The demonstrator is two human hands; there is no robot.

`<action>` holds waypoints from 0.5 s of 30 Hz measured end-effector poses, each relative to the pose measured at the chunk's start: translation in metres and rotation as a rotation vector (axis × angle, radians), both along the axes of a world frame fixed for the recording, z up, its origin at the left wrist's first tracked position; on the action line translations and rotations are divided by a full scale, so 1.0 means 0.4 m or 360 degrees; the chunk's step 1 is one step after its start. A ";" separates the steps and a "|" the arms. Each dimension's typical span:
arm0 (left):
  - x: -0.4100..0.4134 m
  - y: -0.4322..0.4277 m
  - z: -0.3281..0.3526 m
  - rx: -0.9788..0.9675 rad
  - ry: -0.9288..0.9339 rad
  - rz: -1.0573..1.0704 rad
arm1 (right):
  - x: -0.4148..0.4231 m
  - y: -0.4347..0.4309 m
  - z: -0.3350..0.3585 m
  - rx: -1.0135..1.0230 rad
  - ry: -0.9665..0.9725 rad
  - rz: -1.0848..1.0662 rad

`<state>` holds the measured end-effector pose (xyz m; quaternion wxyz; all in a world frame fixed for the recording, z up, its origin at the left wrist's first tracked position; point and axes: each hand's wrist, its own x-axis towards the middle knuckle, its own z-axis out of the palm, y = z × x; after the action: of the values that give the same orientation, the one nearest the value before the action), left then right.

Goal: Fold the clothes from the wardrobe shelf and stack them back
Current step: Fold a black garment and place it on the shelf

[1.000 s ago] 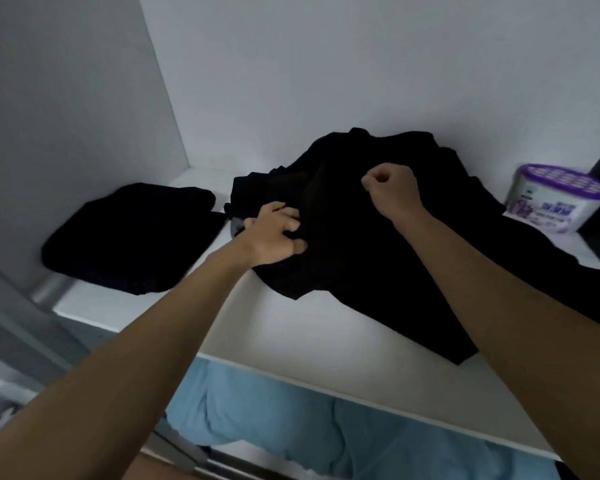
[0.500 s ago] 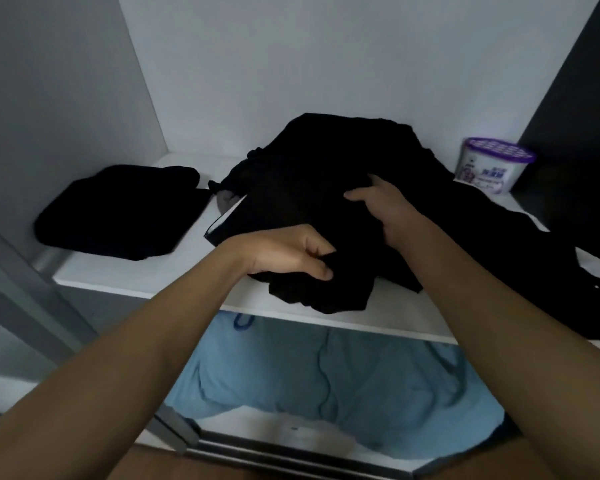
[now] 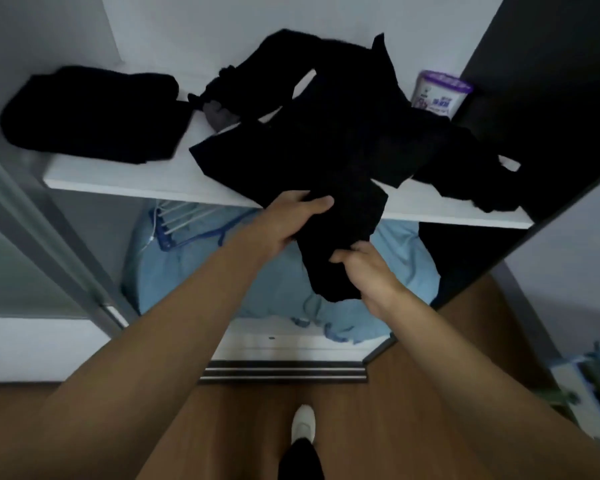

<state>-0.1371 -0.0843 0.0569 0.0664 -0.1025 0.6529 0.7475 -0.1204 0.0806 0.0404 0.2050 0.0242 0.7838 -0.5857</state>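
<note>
Reaching forward with both bare arms, forearms converging. Gripping the black garment point(image 3: 343, 233) with the left hand point(image 3: 288, 223), thumb laid across the cloth, the rest tucked out of sight beneath. Clutching a lower fold with the right hand point(image 3: 364, 271), fingers point(image 3: 347, 256) curled in, just beside the left.

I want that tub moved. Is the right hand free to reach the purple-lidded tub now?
Probably not: the right hand grips the black garment, and its heap lies between that hand and the purple-lidded tub.
</note>
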 end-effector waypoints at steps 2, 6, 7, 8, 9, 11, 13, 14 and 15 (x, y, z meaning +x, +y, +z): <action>0.050 -0.029 -0.045 0.0061 -0.0170 0.0195 | 0.041 0.018 0.005 -0.0179 -0.0055 -0.0243; 0.136 -0.079 -0.156 0.0062 -0.0448 0.0504 | 0.116 0.048 0.008 -0.0318 -0.0186 -0.0496; 0.152 -0.079 -0.170 0.0126 -0.0448 0.0452 | 0.136 0.050 -0.006 -0.0274 -0.0229 -0.0485; 0.162 -0.075 -0.174 0.0250 -0.0405 0.0383 | 0.159 0.053 -0.023 -0.0216 -0.0271 -0.0451; 0.166 -0.072 -0.171 0.0436 -0.0330 0.0331 | 0.183 0.055 -0.041 -0.0168 -0.0325 -0.0423; 0.165 -0.067 -0.148 0.0784 -0.0159 0.0280 | 0.227 0.066 -0.077 -0.0071 -0.0425 -0.0371; 0.161 -0.062 -0.128 0.0930 -0.0113 0.0344 | 0.261 0.086 -0.118 0.0039 -0.0489 -0.0306; 0.163 -0.058 -0.123 0.0958 -0.0117 0.0408 | 0.275 0.098 -0.142 0.0113 -0.0516 -0.0271; 0.167 -0.055 -0.121 0.0963 -0.0126 0.0490 | 0.290 0.112 -0.167 0.0201 -0.0524 -0.0240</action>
<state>-0.0704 -0.1064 0.0085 0.0053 -0.2044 0.3754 0.9040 -0.0044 0.1256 -0.0263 0.2841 0.1914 0.7708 -0.5371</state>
